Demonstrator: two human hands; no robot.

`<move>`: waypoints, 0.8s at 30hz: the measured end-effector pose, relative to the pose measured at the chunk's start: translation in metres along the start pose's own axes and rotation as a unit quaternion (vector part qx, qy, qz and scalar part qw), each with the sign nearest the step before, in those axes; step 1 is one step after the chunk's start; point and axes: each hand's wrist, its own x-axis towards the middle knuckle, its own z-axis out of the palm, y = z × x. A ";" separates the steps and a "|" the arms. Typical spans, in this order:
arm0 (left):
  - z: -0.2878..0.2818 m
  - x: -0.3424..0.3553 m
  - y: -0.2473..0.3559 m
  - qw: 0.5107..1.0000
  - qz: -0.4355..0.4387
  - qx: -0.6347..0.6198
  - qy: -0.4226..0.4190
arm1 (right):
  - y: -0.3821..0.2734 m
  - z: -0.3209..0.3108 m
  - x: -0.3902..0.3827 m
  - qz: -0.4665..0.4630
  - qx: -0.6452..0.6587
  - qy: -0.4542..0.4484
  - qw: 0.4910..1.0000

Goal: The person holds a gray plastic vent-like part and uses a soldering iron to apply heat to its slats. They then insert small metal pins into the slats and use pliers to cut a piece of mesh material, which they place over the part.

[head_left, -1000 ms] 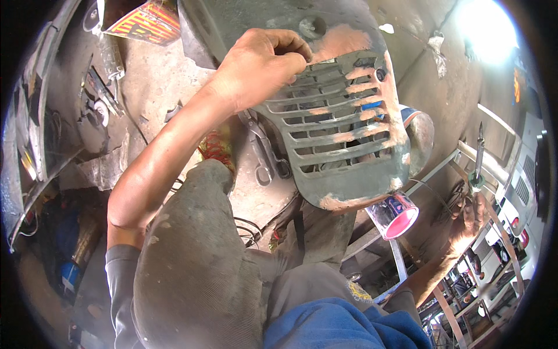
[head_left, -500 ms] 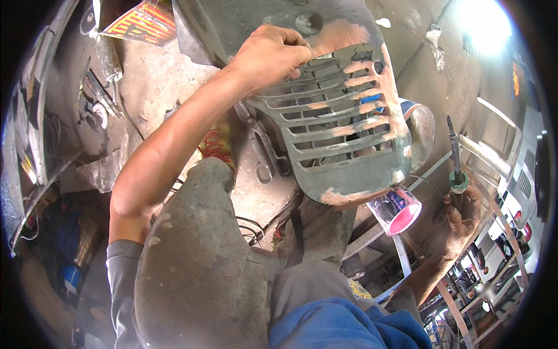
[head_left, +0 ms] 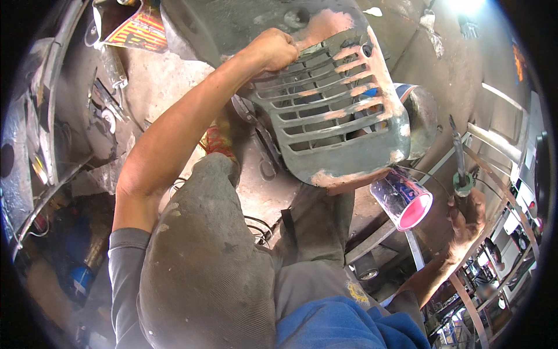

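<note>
A grey plastic vehicle panel with a slatted grille (head_left: 343, 166) stands in front of my knees. Pinkish-tan patches cover its right edge, lower rim and several slats. My left hand (head_left: 275, 50) is closed at the upper left of the slats, knuckles up; whatever its fingertips grip is hidden. Off to the right, my right hand (head_left: 468, 218) is wrapped round the handle of a soldering iron (head_left: 458, 153) with a green collar. Its dark, narrow tip points upward, apart from the panel.
A clear tub with a pink rim (head_left: 414, 210) is just below the panel's lower right corner. Behind the panel's right side lies a rounded metal can (head_left: 421, 119). A striped red-yellow container (head_left: 138, 29) stands upper left. Metal frame bars (head_left: 491, 142) run along the right.
The panel appears higher and further left as the view shifts. My left hand's fingers look more tightly closed. The soldering iron stays in my right hand and sits slightly lower in view.
</note>
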 end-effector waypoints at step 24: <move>-0.053 -0.194 0.011 0.966 0.140 -0.118 0.185 | 0.059 0.019 0.069 0.151 0.035 0.238 0.959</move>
